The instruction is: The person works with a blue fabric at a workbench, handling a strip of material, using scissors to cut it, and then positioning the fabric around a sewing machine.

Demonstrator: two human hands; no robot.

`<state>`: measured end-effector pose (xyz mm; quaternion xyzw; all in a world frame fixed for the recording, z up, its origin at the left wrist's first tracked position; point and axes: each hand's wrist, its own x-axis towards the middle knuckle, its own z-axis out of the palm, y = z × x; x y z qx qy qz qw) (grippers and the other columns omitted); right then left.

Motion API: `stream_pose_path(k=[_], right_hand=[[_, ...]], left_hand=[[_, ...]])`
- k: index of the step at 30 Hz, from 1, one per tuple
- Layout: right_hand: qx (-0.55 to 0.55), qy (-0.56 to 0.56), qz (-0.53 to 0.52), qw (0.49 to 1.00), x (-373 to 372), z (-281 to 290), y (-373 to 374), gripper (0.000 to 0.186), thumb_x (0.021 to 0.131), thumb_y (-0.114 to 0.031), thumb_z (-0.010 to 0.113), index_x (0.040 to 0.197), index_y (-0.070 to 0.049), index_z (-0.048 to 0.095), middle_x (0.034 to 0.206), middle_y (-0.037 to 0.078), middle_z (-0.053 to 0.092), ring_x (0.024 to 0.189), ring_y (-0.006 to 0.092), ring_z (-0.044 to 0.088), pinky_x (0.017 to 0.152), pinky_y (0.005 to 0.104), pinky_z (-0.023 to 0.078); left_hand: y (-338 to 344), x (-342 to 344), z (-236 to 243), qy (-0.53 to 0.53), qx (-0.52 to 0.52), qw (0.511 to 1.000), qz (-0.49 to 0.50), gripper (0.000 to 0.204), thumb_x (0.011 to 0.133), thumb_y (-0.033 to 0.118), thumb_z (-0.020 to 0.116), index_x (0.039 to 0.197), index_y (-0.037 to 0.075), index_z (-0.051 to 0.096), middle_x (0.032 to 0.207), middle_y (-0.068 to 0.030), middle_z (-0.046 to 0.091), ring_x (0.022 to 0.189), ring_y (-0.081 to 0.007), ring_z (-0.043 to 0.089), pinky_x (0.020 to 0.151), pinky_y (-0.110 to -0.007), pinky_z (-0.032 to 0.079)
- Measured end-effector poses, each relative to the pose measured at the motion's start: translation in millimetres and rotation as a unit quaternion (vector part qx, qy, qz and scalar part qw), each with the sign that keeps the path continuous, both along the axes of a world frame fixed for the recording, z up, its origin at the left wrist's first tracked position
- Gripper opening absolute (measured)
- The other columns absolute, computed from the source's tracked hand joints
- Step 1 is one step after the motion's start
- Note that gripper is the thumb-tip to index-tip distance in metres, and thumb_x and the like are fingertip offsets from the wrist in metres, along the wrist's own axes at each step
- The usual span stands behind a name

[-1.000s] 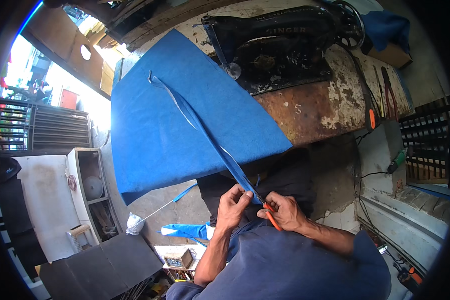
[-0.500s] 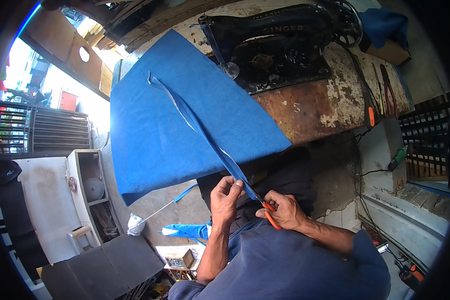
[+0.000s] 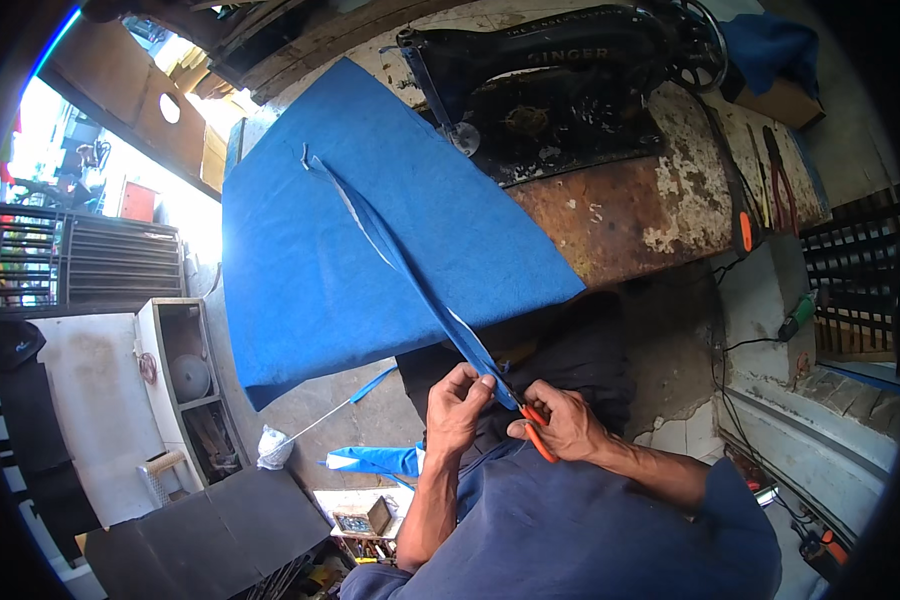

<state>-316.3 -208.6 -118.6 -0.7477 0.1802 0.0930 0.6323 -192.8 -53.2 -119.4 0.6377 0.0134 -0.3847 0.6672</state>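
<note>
My left hand (image 3: 457, 420) pinches the lower end of a long blue fabric strip (image 3: 420, 295) with a pale edge between thumb and fingers. My right hand (image 3: 568, 428) grips orange-handled scissors (image 3: 537, 430), their dark blades at the strip beside my left fingers. The strip runs up across a large blue fabric sheet (image 3: 330, 260), which lies on the worn table and hangs over its front edge. A black sewing machine (image 3: 545, 95) stands at the back, beside the sheet.
Pliers (image 3: 780, 180) and an orange-handled tool (image 3: 742, 232) lie on the right of the worn table (image 3: 590, 230). A green tool (image 3: 798, 318) with cables sits at the right. At the left are a white cabinet (image 3: 155, 380), a dark board (image 3: 200, 540) and a white bundle on a cord (image 3: 273, 450).
My left hand moved slightly up and left, then back down, with the strip's lower end shifting along. My right hand and the scissors moved only slightly. The sheet stays in place.
</note>
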Motion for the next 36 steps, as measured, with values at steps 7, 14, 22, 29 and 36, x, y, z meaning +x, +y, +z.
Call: stream_pose_path(k=[7,14,22,29,36], right_hand=[[-0.003,-0.050,-0.034,0.998,3.8,-3.5,5.9,0.045,0.082,-0.035,0.086,0.090,-0.005,0.054,0.064,0.003,0.055,0.056,0.0121,0.052,0.052,0.0316,0.043],[-0.012,-0.052,-0.032,0.998,5.1,-3.5,7.7,0.044,0.083,-0.035,0.086,0.088,-0.005,0.054,0.063,0.003,0.053,0.055,0.0112,0.051,0.052,0.0306,0.043],[0.006,-0.050,-0.027,0.998,9.3,-2.9,8.2,0.045,0.084,-0.038,0.085,0.090,-0.004,0.055,0.062,0.002,0.054,0.055,0.0108,0.052,0.051,0.0304,0.043],[-0.003,0.017,-0.003,1.000,4.3,-3.2,5.9,0.051,0.082,-0.045,0.084,0.096,-0.003,0.059,0.073,0.010,0.066,0.066,0.0233,0.068,0.062,0.0369,0.054],[-0.044,-0.031,-0.013,0.998,2.8,-5.4,9.6,0.050,0.079,-0.041,0.087,0.093,-0.003,0.057,0.072,0.011,0.065,0.065,0.0250,0.068,0.061,0.0369,0.054]], left_hand=[[4.3,-0.4,-2.5,-0.008,0.004,1.000,-0.005,0.012,0.097,0.013,0.067,0.095,0.001,0.067,0.087,-0.0004,0.067,0.078,-0.0066,0.058,0.073,-0.024,0.048],[5.6,-5.1,-3.6,0.011,-0.025,1.000,-0.004,0.012,0.097,0.013,0.067,0.096,0.001,0.067,0.087,0.0002,0.066,0.079,-0.0060,0.059,0.073,-0.023,0.047],[10.5,-5.5,-2.4,0.013,-0.005,1.000,-0.015,0.011,0.096,0.011,0.068,0.097,0.001,0.067,0.088,0.0001,0.066,0.079,-0.0061,0.059,0.074,-0.024,0.048],[6.5,-1.8,-1.7,0.009,-0.035,0.998,0.043,0.015,0.097,0.013,0.067,0.104,0.001,0.065,0.094,-0.0007,0.066,0.085,-0.0077,0.059,0.077,-0.025,0.049],[2.9,18.7,1.0,-0.041,0.037,0.997,0.054,0.014,0.096,0.015,0.069,0.099,0.002,0.067,0.087,0.0015,0.064,0.079,-0.0065,0.056,0.074,-0.024,0.047]])
